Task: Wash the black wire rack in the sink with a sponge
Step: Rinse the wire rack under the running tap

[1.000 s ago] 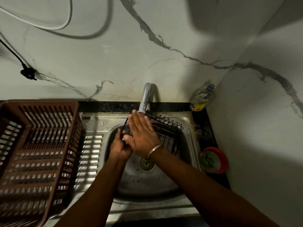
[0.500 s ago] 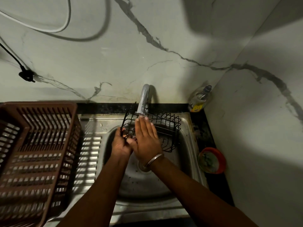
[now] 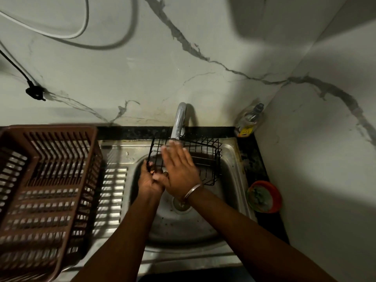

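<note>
Right hand (image 3: 179, 167) higher over wire rack (image 3: 205, 147)

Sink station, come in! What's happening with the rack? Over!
Left hand grips wire rack edge. Right hand flat across it. Faucet spout close above.

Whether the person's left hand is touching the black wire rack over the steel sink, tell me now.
Touching. The head view shows the left hand with its fingers curled round the left-edge wires of the black wire rack, gripping it.
</note>
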